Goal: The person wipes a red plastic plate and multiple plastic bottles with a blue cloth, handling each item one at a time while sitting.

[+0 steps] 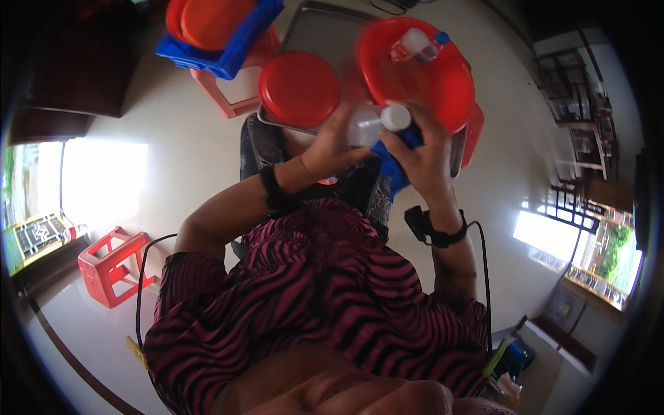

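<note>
Over my lap, a clear plastic bottle (364, 128) with a white cap (396, 118) lies sideways between my hands. My left hand (332, 137) is wrapped around the body of it. At the cap end is my right hand (428, 142), its thumb and fingers around the cap. A blue cloth (394, 165) is bunched in that same hand and hangs below it. Just beyond sits a red basin (446, 88) with small clear bottles (428, 50) inside, one white-capped and one blue-capped. The fingers on the far side of the bottle are blurred.
A metal tray (324, 26) lies under the basin and a round red lid or dish (299, 88). Far left, a blue crate (228, 59) holding orange-red round items (215, 23) rests on a pink stool (223, 98). Another red stool (111, 267) stands on the floor behind my left arm.
</note>
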`<state>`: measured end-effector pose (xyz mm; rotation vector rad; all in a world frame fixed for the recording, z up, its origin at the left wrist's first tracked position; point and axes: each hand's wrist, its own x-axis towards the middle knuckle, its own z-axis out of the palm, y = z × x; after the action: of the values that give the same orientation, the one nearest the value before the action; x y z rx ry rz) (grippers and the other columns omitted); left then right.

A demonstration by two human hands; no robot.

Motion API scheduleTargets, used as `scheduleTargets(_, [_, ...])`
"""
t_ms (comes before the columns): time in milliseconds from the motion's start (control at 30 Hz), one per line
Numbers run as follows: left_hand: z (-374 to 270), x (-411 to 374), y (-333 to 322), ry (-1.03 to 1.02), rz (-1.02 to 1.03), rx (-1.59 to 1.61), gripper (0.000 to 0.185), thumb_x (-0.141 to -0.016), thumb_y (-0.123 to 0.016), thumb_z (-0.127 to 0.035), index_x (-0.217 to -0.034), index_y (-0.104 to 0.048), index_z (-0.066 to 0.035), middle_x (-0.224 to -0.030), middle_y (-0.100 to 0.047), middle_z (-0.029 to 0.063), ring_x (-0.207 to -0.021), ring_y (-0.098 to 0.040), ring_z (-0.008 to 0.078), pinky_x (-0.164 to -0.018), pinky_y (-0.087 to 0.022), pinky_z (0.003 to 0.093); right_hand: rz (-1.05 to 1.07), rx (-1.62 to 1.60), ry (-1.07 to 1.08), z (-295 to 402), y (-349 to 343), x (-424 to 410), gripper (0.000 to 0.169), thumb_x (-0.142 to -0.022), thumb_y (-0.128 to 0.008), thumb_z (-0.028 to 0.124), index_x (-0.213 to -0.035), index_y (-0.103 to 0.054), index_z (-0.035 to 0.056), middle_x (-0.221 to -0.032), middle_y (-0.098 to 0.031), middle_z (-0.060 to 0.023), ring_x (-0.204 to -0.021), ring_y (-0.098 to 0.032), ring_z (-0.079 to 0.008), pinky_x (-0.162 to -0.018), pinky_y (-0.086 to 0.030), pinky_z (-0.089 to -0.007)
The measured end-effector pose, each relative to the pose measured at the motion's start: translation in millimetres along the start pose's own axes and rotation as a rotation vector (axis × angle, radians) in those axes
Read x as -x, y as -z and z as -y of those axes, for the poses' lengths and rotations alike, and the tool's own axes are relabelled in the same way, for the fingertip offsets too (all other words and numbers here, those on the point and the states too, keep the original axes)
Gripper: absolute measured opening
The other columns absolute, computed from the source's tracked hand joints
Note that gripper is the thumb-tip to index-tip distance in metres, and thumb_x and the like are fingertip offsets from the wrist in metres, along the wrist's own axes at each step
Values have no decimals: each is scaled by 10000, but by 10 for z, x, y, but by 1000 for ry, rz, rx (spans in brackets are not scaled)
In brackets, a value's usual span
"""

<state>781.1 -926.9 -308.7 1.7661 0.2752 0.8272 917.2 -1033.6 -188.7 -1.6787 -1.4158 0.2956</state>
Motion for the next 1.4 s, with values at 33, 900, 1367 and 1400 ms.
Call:
scheduleTargets(33, [-27,-37,-18,12,16,8,821,-687,-836,-229,-1351,-407,-9,-1207,-544,220,-1125,-564,402,-935,-470,442,8,-2,-31,68,48,-33,419,-777,-773,199,-1122,-638,5,-1045,-657,-150,-939,-659,-259,-836,-500,-352])
scheduleTargets(900, [781,-99,1984,389,-354,-498,590,-874,-722,-172,-1384,-455,-42,-1319,-559,178,-1259,-512,254,-959,-456,349,-446,517,-434,-2775,961,-983,429,-785,-737,431,-1006,-720,64,-969,-697,-193,-933,-654,-363,-822,-503,-425])
scheduleTargets(1367, [890,-1329,2696,363,-391,-686,772,-848,-732,-342,-1417,-364,28,-1361,-504,251,-1293,-484,337,-1034,-424,383,-416,407,-396,-3119,969,-1294,375,-802,-766,327,-1044,-707,46,-959,-710,-172,-917,-679,-288,-824,-508,-376])
scheduleTargets(1400, [949,-1474,2679,351,-405,-702,777,-839,-733,-342,-1412,-363,32,-1344,-510,261,-1270,-497,357,-1032,-425,394,-441,374,-372,-3182,1013,-1232,378,-792,-773,291,-1069,-695,44,-966,-708,-167,-933,-674,-284,-835,-505,-379])
